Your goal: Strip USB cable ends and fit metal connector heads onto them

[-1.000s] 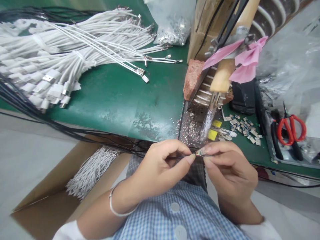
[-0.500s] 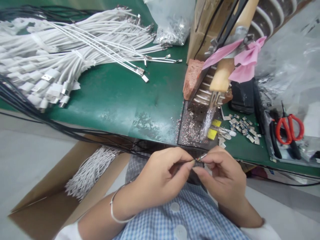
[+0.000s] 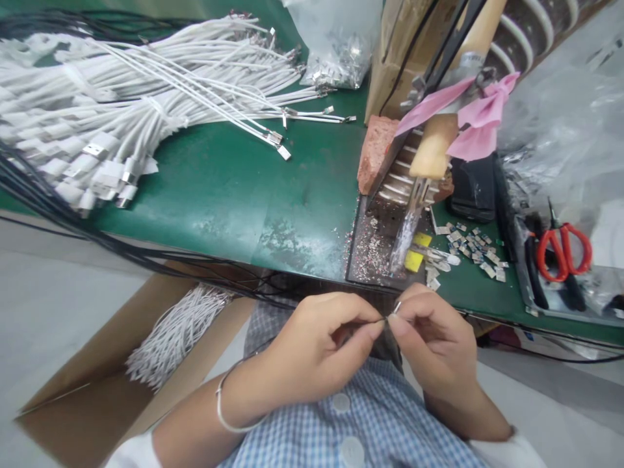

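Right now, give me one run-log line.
left hand: pinching thin wire, mostly hidden | right hand: pinching small metal piece | hands: nearly meeting | white cables: bundled on green table

Workshop, small-electronics cable assembly by the look of it. Green-topped workbench (image 3: 229, 188), worn along the front edge; heaped bundles of white USB cables (image 3: 160, 84), more black cables (image 3: 78, 211) alongside. Wood-handled soldering iron (image 3: 433, 148) tied with pink cloth (image 3: 480, 123), above a dark plate (image 3: 375, 257) covered in metallic specks. Loose small connector boards (image 3: 475, 247), red-handled cutters (image 3: 563, 252) in a tool tray (image 3: 595, 317), clear bag (image 3: 336, 49) of metal parts. Cardboard box (image 3: 80, 367) below bench holds white cables too. Checked work smock (image 3: 361, 416) fits.
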